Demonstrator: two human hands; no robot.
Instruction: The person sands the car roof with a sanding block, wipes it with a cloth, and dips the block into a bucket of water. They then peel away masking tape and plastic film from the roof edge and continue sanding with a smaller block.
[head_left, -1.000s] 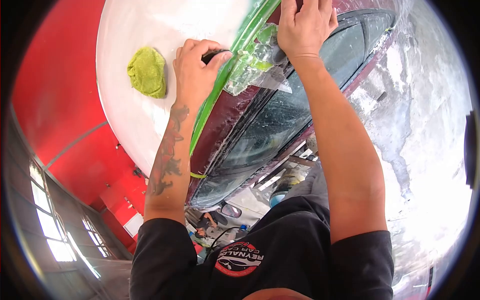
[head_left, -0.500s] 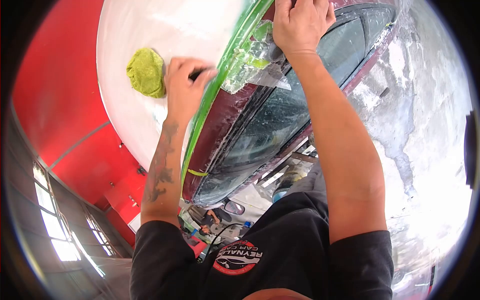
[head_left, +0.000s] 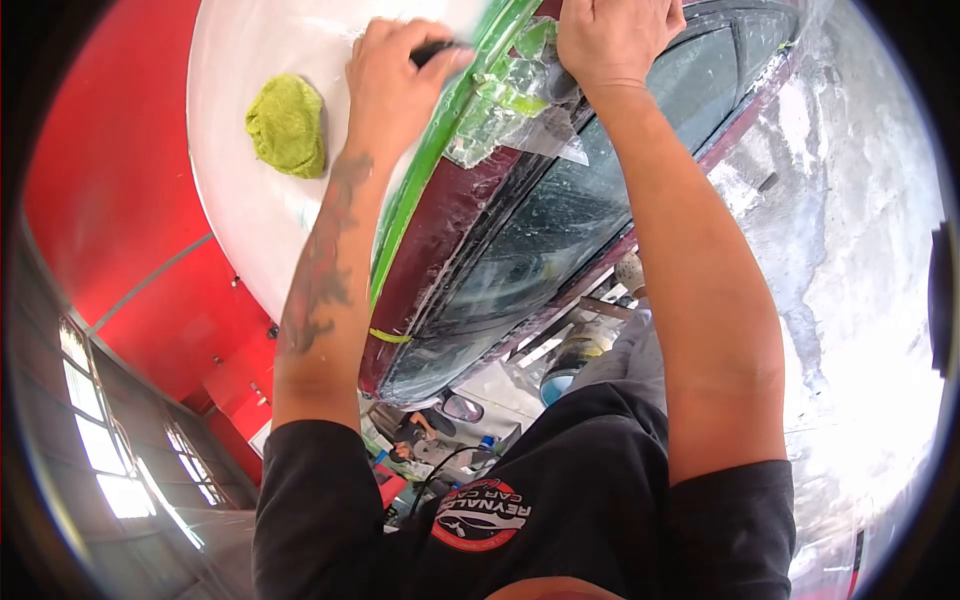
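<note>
My left hand [head_left: 395, 85] is closed around a small dark pad [head_left: 432, 52], pressed against the white car roof [head_left: 225, 60] close to its green edge strip [head_left: 400, 215]. Its exact kind is hard to make out under my fingers. On the roof, left of this hand, lies a crumpled yellow-green cloth [head_left: 286, 127]. My right hand [head_left: 620, 40] rests at the car's side, above the maroon door frame [head_left: 450, 215]. Its fingertips run out of the top of the view, so its grip is hidden. Torn clear plastic film with green tape [head_left: 495, 110] sticks to the edge between my hands.
Dusty side windows [head_left: 520, 250] run below the roof edge. A side mirror [head_left: 462, 408] juts out near my body. A bucket [head_left: 565, 375] stands low beside me. Red panels [head_left: 110, 150] are on the left; a stained pale floor [head_left: 850, 250] is on the right. Another person [head_left: 415, 435] appears low in the background.
My left hand has moved up and to the right along the roof with the dark pad. The right hand has shifted slightly, and the whole view has tilted a little.
</note>
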